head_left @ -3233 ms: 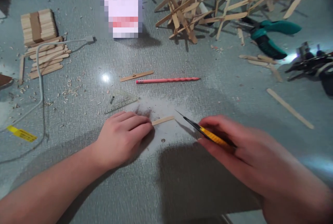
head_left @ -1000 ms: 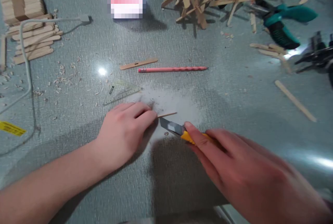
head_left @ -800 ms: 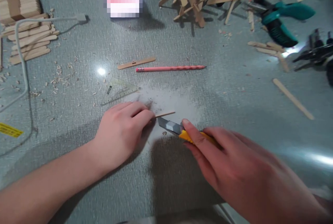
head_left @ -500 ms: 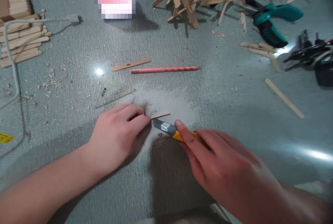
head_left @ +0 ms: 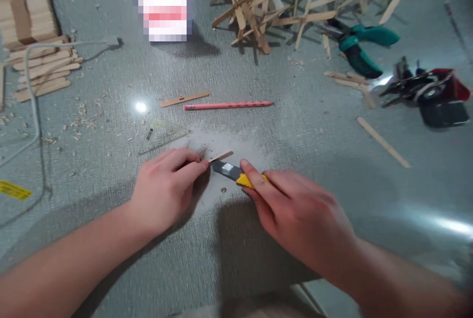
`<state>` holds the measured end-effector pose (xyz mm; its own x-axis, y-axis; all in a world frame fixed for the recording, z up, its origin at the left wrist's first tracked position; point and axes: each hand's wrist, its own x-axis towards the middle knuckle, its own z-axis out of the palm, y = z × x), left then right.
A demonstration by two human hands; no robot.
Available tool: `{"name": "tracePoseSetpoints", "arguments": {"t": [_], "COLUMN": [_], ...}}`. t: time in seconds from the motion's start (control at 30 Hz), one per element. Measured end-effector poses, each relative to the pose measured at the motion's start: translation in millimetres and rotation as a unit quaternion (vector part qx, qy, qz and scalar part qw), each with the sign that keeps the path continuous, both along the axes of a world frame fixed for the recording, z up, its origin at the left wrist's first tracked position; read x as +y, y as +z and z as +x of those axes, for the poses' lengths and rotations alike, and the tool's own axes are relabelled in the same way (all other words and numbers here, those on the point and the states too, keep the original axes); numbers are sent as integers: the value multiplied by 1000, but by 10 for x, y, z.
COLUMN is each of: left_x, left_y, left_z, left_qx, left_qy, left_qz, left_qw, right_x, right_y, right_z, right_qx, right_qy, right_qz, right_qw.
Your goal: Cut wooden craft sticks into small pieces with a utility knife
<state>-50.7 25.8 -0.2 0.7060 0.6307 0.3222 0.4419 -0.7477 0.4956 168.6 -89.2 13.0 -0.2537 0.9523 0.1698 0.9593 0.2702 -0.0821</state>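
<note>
Between the fingertips of my left hand [head_left: 168,187] is a short wooden stick [head_left: 223,156], its free end pointing right and slightly up. My right hand [head_left: 301,207] is wrapped round a yellow utility knife [head_left: 252,180]. The knife's dark blade points left, its tip at the stick close to my left fingertips. Pale dust [head_left: 240,140] lies on the table around both hands. Just beyond my left hand is a clear triangular ruler [head_left: 166,132]. A pink pencil [head_left: 229,105] and a notched wooden stick [head_left: 185,99] lie farther back.
Stacked sticks [head_left: 40,17] and a white cable [head_left: 35,106] are at the left. A tangled stick structure [head_left: 254,7] stands at the back, beside teal-handled pliers [head_left: 360,52]. Dark clips [head_left: 410,84] and a loose stick [head_left: 383,142] lie at the right.
The view has shifted, showing more of the table's back and right. The stick in my left hand is tilted more upward at its free end, and the knife remains against it.
</note>
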Motion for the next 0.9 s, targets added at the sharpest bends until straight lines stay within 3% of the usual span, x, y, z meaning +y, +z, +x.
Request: {"name": "tracePoseSetpoints", "arguments": {"t": [0.13, 0.3, 0.5, 0.9], "left_x": [-59, -107, -99, -141], "left_y": [49, 172, 230, 210], "left_z": [-88, -171, -199, -175], "left_qx": [-120, -190, -219, -197], "left_qy": [17, -30, -85, -104], "left_qz": [65, 11, 1, 56], "left_qw": [991, 981, 972, 973], "right_x": [65, 105, 169, 234], "right_y": [32, -37, -120, -85], "right_z": [41, 74, 109, 111], "right_qx": [54, 74, 108, 168], "right_qy": [20, 24, 82, 108], "right_qz": [64, 125, 68, 23], "right_qw": [996, 989, 988, 980]}}
